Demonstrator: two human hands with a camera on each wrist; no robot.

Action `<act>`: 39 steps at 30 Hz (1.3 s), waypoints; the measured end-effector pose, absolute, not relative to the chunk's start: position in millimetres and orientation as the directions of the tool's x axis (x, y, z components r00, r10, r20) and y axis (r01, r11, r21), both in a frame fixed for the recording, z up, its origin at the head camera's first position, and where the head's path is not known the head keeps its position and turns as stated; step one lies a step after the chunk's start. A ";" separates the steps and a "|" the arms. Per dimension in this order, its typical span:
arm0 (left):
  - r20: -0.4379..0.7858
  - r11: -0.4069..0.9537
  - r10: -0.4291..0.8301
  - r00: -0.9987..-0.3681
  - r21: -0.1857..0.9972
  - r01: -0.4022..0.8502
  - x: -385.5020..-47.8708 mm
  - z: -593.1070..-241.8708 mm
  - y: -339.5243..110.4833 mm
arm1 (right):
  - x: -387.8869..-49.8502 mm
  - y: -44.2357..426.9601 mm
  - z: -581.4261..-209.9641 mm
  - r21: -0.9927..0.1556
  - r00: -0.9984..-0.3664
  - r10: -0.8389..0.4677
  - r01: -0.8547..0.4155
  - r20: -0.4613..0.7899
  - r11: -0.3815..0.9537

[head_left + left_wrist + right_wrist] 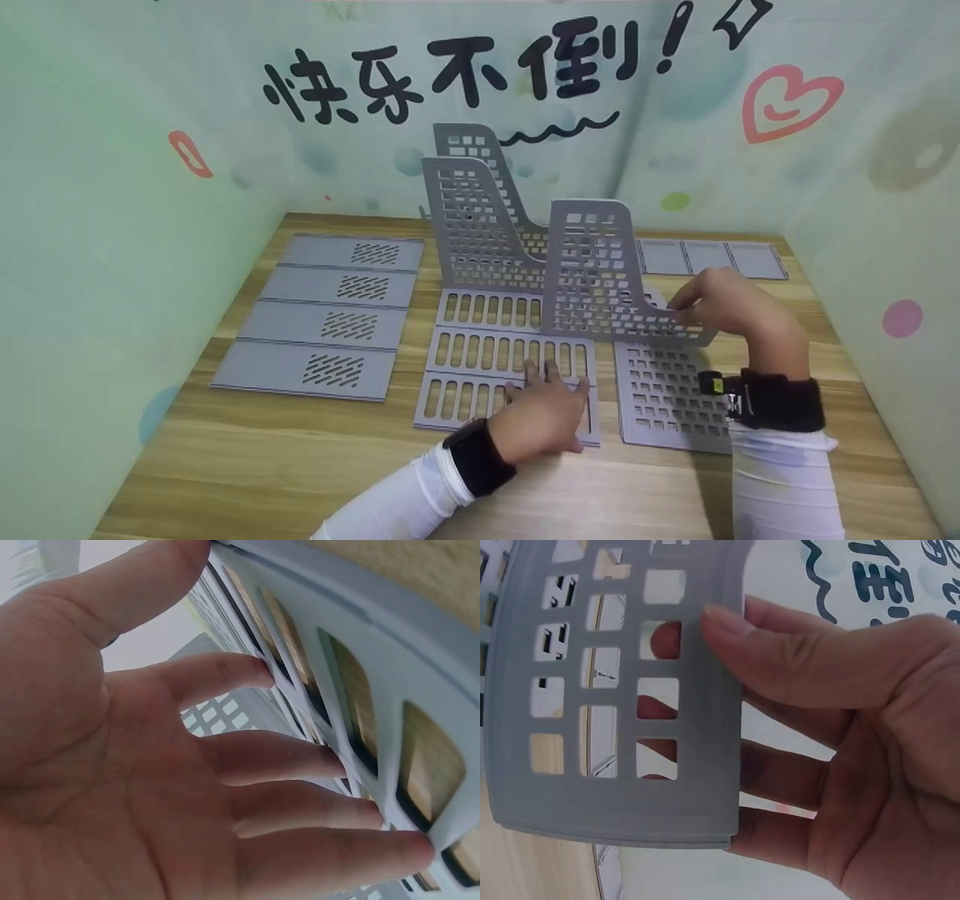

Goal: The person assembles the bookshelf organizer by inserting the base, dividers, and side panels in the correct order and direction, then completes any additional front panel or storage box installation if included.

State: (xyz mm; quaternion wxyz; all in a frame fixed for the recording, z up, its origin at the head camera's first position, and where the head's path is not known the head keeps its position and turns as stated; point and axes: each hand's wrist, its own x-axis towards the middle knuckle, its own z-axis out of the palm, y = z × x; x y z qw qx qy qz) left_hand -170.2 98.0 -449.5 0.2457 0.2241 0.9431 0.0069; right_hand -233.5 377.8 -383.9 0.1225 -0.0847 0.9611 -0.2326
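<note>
Side panel (600,274) with many square holes stands upright near the middle, and its low end is pinched by the right hand (724,304): the thumb lies on one face, the other fingers are behind. Left hand (544,412) has its fingers straight and spread, with the tips touching the slotted panel (480,375), which lies flat on the surface (255,457). Behind the side panel stand the nearer upright panel (486,266) and the farther upright panel (454,129).

From the head view I cannot tell if the lower edge of the side panel sits in the slotted panel or is only above it. Its low end reaches over the flat panel (671,397) at the right. In my judgement, the main danger is a twist, because the grip is at one end only and the tall end has no hand on it. If the edge is not well lined up, pressing there could bend the thin plastic or lift the other end. If the left hand presses unevenly, the slotted panel may slide, and the two panels behind could lean or fall.
</note>
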 end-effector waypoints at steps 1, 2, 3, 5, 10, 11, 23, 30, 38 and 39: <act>-0.461 0.898 0.428 -0.777 0.124 0.421 -170.1 -448.6 97.8 | -234.2 376.6 -384.8 -0.468 -0.956 -0.227 -0.117 -0.187 0.876; -0.461 0.897 0.431 -0.776 0.125 0.424 -170.3 -447.8 97.6 | -234.8 374.6 -385.4 -0.471 -0.954 -0.235 -0.124 -0.185 0.873; -0.463 0.896 0.433 -0.774 0.127 0.425 -170.6 -447.2 97.5 | -235.6 371.7 -386.0 -0.477 -0.951 -0.245 -0.131 -0.187 0.869; -0.465 0.894 0.438 -0.769 0.131 0.429 -170.7 -446.2 97.1 | -237.8 363.3 -387.7 -0.497 -0.943 -0.269 -0.142 -0.194 0.856; -0.471 0.890 0.447 -0.760 0.151 0.430 -172.1 -447.9 97.2 | -244.8 334.1 -396.5 -0.477 -0.937 -0.334 -0.250 -0.099 0.843; -0.471 0.890 0.448 -0.760 0.152 0.430 -172.6 -448.8 97.7 | -246.3 329.1 -398.8 -0.461 -0.936 -0.346 -0.281 -0.062 0.842; -0.446 0.884 0.459 -0.769 0.142 0.445 -174.3 -452.1 100.2 | -254.0 288.7 -416.0 -0.413 -0.885 -0.442 -0.460 0.146 0.786; -0.451 0.883 0.462 -0.764 0.150 0.445 -174.0 -449.0 100.3 | -258.3 280.7 -423.5 -0.447 -0.878 -0.431 -0.477 0.207 0.757; -0.435 0.868 0.487 -0.757 0.142 0.477 -174.6 -449.3 99.9 | -263.6 259.6 -441.0 -0.485 -0.855 -0.435 -0.518 0.281 0.705; -0.432 0.861 0.496 -0.753 0.135 0.490 -174.8 -449.3 99.7 | -263.1 257.5 -441.5 -0.489 -0.859 -0.425 -0.513 0.287 0.705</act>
